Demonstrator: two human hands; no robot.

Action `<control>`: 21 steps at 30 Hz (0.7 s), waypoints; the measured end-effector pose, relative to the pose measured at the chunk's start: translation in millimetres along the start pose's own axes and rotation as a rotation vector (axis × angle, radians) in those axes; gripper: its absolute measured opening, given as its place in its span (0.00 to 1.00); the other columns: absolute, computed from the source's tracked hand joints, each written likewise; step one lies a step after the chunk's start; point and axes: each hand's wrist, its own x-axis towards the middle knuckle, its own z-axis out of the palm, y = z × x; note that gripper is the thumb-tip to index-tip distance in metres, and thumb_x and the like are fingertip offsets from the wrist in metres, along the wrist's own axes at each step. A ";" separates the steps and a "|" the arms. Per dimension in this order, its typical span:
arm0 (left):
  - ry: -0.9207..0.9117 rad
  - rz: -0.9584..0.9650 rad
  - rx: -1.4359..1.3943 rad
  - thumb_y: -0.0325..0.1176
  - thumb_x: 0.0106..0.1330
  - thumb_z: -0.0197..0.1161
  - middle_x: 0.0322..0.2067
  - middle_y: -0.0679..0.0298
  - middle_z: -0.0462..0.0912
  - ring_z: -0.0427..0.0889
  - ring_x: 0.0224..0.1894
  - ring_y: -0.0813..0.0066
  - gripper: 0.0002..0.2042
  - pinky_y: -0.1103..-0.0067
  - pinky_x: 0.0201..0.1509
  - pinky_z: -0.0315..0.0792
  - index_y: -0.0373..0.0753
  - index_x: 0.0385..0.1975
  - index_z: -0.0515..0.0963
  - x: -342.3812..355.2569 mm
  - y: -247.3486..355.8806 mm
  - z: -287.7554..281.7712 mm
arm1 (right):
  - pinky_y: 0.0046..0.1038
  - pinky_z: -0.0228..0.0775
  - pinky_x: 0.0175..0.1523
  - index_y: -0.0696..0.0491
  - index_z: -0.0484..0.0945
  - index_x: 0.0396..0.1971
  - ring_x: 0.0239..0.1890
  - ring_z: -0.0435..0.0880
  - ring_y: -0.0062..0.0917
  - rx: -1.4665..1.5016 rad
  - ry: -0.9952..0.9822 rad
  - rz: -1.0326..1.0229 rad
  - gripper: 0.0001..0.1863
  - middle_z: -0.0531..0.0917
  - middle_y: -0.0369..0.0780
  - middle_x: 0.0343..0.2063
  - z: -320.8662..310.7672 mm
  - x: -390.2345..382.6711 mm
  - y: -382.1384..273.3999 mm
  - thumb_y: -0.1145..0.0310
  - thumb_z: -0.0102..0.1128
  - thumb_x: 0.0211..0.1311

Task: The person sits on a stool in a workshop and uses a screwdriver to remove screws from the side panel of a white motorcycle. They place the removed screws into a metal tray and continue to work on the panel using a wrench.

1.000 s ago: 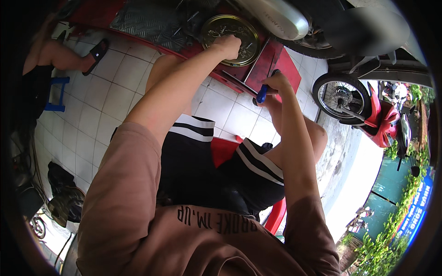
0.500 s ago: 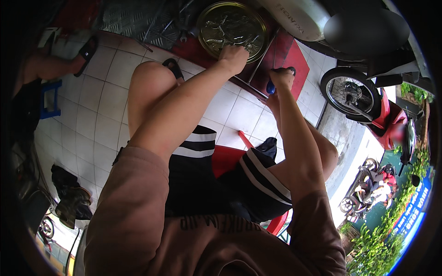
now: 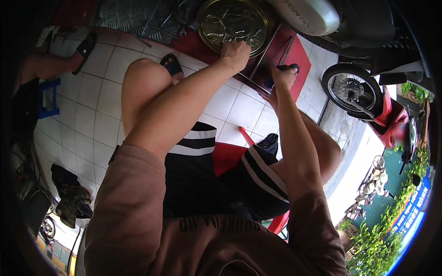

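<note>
My left hand (image 3: 236, 56) is closed at the near edge of a round gold-coloured metal tray (image 3: 202, 34). Several small metal parts and bolts lie in the tray. Whatever the fingers hold is hidden behind the hand. Farther right, over the red platform (image 3: 301, 69), my right hand (image 3: 285, 77) is wrapped round a tool with a thin shaft (image 3: 286, 51) slanting up and away. Its handle is mostly covered and looks dark blue. The tool's kind is not clear.
A motorbike with a pale cover (image 3: 311, 16) stands at the far right, near a spoked wheel (image 3: 352, 92) of a red motorbike. Wrenches (image 3: 183, 31) lie on a ridged metal plate (image 3: 133, 16). At the left are a blue stool (image 3: 49, 99) and another person's sandalled foot (image 3: 83, 53).
The tool in my right hand has tilted, its shaft now leaning right and its blue handle less visible. My left hand stays at the tray's edge, slightly shifted. My left foot shows more.
</note>
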 end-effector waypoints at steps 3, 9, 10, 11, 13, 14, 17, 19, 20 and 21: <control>0.043 -0.015 0.005 0.23 0.58 0.56 0.33 0.56 0.85 0.85 0.39 0.60 0.08 0.70 0.41 0.79 0.39 0.30 0.83 -1.4 0.9 -0.7 | 0.37 0.73 0.53 0.54 0.84 0.36 0.43 0.83 0.43 0.016 0.037 -0.102 0.21 0.84 0.51 0.36 7.0 9.6 7.9 0.55 0.65 0.45; 0.036 -0.095 0.008 0.25 0.59 0.57 0.35 0.55 0.84 0.84 0.41 0.61 0.07 0.70 0.43 0.79 0.39 0.32 0.83 0.0 -0.9 -5.2 | 0.36 0.75 0.50 0.53 0.86 0.30 0.39 0.84 0.42 0.054 0.206 -0.185 0.17 0.85 0.49 0.30 16.5 5.0 6.1 0.56 0.66 0.44; 0.045 -0.106 0.006 0.25 0.59 0.58 0.35 0.55 0.84 0.84 0.42 0.60 0.07 0.70 0.42 0.79 0.39 0.32 0.83 -0.1 -1.7 -6.0 | 0.36 0.75 0.49 0.53 0.86 0.29 0.39 0.84 0.42 0.046 0.230 -0.169 0.17 0.85 0.49 0.30 13.5 2.5 0.6 0.56 0.66 0.43; 0.055 -0.114 0.004 0.25 0.58 0.58 0.36 0.54 0.84 0.84 0.42 0.60 0.07 0.70 0.42 0.79 0.39 0.33 0.83 0.5 -2.1 -5.7 | 0.36 0.75 0.49 0.53 0.85 0.30 0.39 0.84 0.42 0.046 0.160 -0.165 0.18 0.85 0.49 0.30 9.8 0.9 -5.8 0.55 0.67 0.43; 0.045 -0.153 -0.045 0.25 0.57 0.59 0.36 0.53 0.84 0.84 0.43 0.58 0.07 0.69 0.43 0.79 0.38 0.33 0.82 2.3 -4.8 -5.8 | 0.36 0.75 0.49 0.53 0.85 0.31 0.39 0.84 0.43 0.045 0.019 -0.158 0.20 0.85 0.48 0.29 4.0 -3.0 -18.2 0.53 0.68 0.43; 0.040 -0.170 -0.070 0.25 0.57 0.59 0.36 0.53 0.84 0.84 0.43 0.57 0.07 0.68 0.43 0.79 0.38 0.33 0.82 3.9 -5.3 -5.7 | 0.35 0.75 0.49 0.53 0.84 0.33 0.41 0.84 0.42 0.023 -0.031 -0.142 0.21 0.85 0.47 0.31 5.3 -4.9 -22.3 0.52 0.68 0.42; 0.061 -0.231 -0.169 0.23 0.56 0.59 0.36 0.51 0.83 0.83 0.43 0.53 0.08 0.66 0.44 0.79 0.36 0.34 0.82 5.5 -6.3 -7.5 | 0.35 0.75 0.50 0.53 0.83 0.37 0.44 0.83 0.40 -0.066 -0.166 -0.100 0.26 0.84 0.46 0.37 10.1 -6.6 -31.9 0.49 0.70 0.41; 0.074 -0.230 -0.206 0.22 0.56 0.58 0.36 0.49 0.83 0.82 0.43 0.51 0.08 0.65 0.45 0.79 0.35 0.33 0.82 4.0 -5.8 -12.3 | 0.35 0.75 0.51 0.53 0.82 0.39 0.47 0.82 0.38 -0.153 -0.236 -0.077 0.29 0.84 0.45 0.41 13.8 -4.3 -34.6 0.48 0.71 0.39; 0.082 -0.232 -0.227 0.22 0.56 0.57 0.35 0.48 0.83 0.82 0.43 0.50 0.08 0.64 0.45 0.78 0.34 0.33 0.82 3.8 -6.2 -14.5 | 0.34 0.75 0.52 0.53 0.81 0.41 0.50 0.81 0.35 -0.174 -0.282 -0.064 0.29 0.82 0.45 0.46 11.1 -2.9 -39.4 0.50 0.70 0.40; 0.105 -0.243 -0.245 0.22 0.55 0.58 0.35 0.48 0.83 0.82 0.43 0.50 0.08 0.64 0.45 0.78 0.34 0.33 0.82 3.4 -7.3 -16.7 | 0.34 0.75 0.53 0.53 0.81 0.41 0.50 0.81 0.35 -0.211 -0.274 -0.057 0.28 0.82 0.45 0.46 9.7 -4.6 -42.8 0.51 0.70 0.40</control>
